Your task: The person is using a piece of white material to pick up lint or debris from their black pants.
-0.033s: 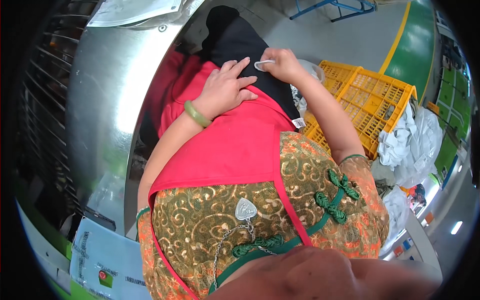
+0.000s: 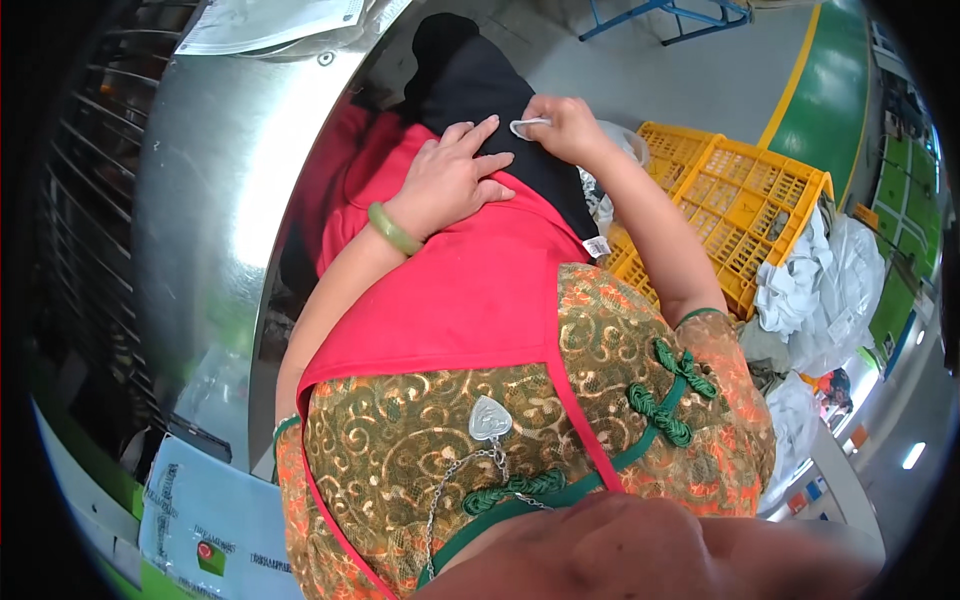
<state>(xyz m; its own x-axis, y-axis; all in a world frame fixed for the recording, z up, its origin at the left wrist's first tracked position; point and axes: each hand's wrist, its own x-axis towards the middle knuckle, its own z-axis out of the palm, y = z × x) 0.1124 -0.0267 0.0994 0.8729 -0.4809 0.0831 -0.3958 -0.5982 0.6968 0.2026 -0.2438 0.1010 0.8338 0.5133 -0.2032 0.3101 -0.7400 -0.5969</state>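
A black garment point(image 2: 480, 75) lies across the steel table edge, over my red apron point(image 2: 470, 290). My left hand point(image 2: 450, 180), with a green bangle on the wrist, rests flat on the garment's near end with fingers spread, holding nothing. My right hand point(image 2: 565, 125) is just to its right, pinching a small white tag point(image 2: 527, 125) between thumb and fingers at the garment's surface. Another small white label point(image 2: 597, 246) shows at the garment's lower right edge. Red fabric point(image 2: 345, 170) bunches to the left of the garment.
A curved shiny steel table point(image 2: 210, 200) fills the left, with paper sheets point(image 2: 270, 20) at its far end. To my right, a yellow plastic crate point(image 2: 740, 200) stands on the floor beside white bags and cloths point(image 2: 830, 280). A blue metal frame point(image 2: 680, 15) stands farther off.
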